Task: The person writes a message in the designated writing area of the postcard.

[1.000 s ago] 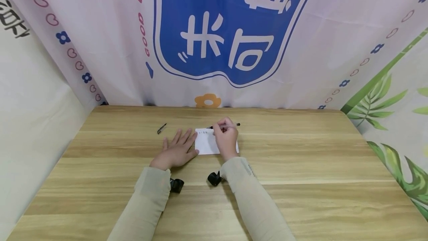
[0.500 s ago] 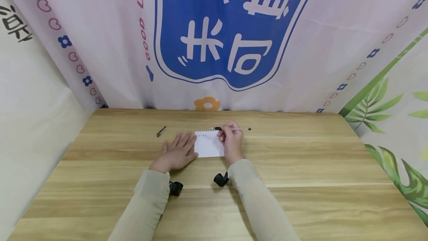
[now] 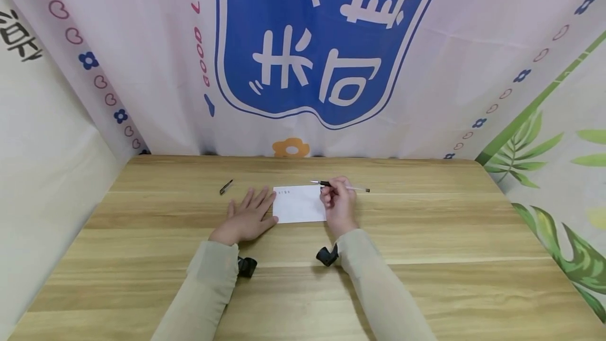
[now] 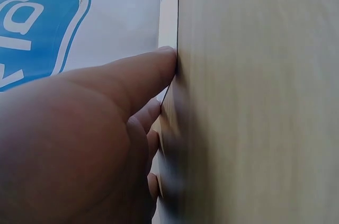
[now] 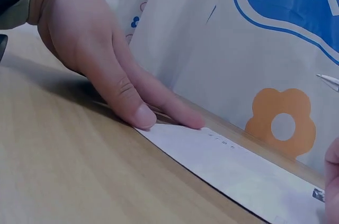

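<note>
A white sheet of paper [image 3: 298, 207] lies on the wooden table, with a short row of small dark marks along its upper left. The left hand [image 3: 246, 222] rests flat on the table, fingers spread; its thumb and index fingertip press the paper's left edge. At the paper's right edge, the right hand [image 3: 342, 207] pinches a clear-barrelled pen [image 3: 324, 183] with a black grip. Its tip points left and, in the right wrist view, the pen tip [image 5: 329, 81] hangs above the sheet. A dark pen cap [image 3: 226, 187] lies beyond the left hand.
The wooden table [image 3: 426, 236] reaches back to a printed curtain [image 3: 161, 67] with a blue emblem. Black wrist devices, the left one [image 3: 247, 267] and the right one [image 3: 327, 256], sit by the sleeves. Leaf-patterned cloth [image 3: 558, 214] hangs at the right.
The right hand has moved right with the pen, from over the paper to its right edge, uncovering more of the sheet. The left hand stays on the paper's left edge.
</note>
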Motion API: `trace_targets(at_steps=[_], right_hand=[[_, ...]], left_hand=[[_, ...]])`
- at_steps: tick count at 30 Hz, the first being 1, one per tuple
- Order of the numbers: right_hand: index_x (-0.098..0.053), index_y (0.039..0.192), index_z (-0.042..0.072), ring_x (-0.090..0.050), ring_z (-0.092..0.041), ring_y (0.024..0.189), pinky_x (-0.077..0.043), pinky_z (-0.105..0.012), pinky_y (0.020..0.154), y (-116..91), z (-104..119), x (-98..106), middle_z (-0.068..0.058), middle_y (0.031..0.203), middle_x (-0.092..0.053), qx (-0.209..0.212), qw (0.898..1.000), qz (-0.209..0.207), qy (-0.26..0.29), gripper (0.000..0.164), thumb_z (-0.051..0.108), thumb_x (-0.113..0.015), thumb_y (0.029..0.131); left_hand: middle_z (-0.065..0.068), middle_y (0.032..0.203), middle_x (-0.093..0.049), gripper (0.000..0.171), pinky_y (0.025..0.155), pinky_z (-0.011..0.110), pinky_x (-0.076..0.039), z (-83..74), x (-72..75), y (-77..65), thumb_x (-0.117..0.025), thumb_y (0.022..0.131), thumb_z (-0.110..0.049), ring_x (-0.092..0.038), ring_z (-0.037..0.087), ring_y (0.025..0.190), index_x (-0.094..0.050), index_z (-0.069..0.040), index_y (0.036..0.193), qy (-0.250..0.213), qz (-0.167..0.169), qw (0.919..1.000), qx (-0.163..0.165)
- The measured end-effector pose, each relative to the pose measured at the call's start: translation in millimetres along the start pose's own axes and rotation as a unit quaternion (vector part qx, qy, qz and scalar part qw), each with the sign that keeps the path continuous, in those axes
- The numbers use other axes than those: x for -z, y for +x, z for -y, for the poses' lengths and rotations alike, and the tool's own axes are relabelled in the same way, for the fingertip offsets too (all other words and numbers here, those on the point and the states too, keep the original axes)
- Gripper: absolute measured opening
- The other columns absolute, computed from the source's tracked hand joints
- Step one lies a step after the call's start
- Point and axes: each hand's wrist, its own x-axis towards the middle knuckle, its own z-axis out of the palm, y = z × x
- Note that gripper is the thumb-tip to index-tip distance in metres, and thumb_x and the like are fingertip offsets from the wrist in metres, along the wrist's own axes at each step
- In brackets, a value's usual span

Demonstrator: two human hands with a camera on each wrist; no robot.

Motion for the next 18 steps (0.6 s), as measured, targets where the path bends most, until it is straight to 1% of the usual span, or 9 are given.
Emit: trace_targets(at_steps=[3, 8, 14, 18], right_hand=[[-0.051, 0.074, 0.008, -0.042, -0.005, 0.044, -0.03, -0.014, 0.041, -1, 2, 2, -0.002, 0.057, -0.054, -0.007, 1.0, 0.007, 0.002, 0.023, -0.005, -0.048, 0.093], [-0.052, 0.075, 0.008, -0.043, -0.005, 0.045, -0.031, -0.015, 0.042, -5, 4, 7, -0.002, 0.058, -0.054, -0.013, 0.999, 0.03, -0.01, 0.022, -0.004, -0.048, 0.093], [-0.052, 0.076, 0.01, -0.041, -0.005, 0.045, -0.03, -0.015, 0.043, -11, 6, 9, -0.001, 0.057, -0.054, -0.019, 0.998, 0.053, -0.01, 0.024, -0.005, -0.046, 0.094], [-0.053, 0.076, 0.01, -0.041, -0.005, 0.045, -0.03, -0.015, 0.043, -14, 7, 9, -0.001, 0.057, -0.054, -0.026, 0.998, 0.061, -0.019, 0.024, -0.005, -0.046, 0.094]], left_hand=[[0.008, 0.171, 0.002, 0.071, 0.111, 0.073, 0.014, -0.3, 0.1, -0.3, -0.042, 0.108, -0.045, 0.013, 0.038, 0.154, -0.01, -0.017, 0.165, -0.004, 0.0, 1.0, -0.002], [0.009, 0.171, 0.001, 0.071, 0.111, 0.073, 0.014, -1.5, 0.3, -0.8, -0.043, 0.108, -0.044, 0.013, 0.039, 0.154, -0.011, -0.015, 0.165, -0.011, 0.001, 0.9999, -0.006], [0.009, 0.171, 0.0, 0.071, 0.111, 0.073, 0.013, -2.3, 0.9, -1.6, -0.044, 0.108, -0.044, 0.012, 0.039, 0.154, -0.012, -0.016, 0.165, -0.01, 0.001, 0.9999, -0.003], [0.008, 0.171, 0.001, 0.072, 0.111, 0.074, 0.013, 0.4, 0.3, -1.3, -0.043, 0.108, -0.045, 0.012, 0.039, 0.154, -0.011, -0.016, 0.165, -0.006, 0.0, 1.0, -0.001]])
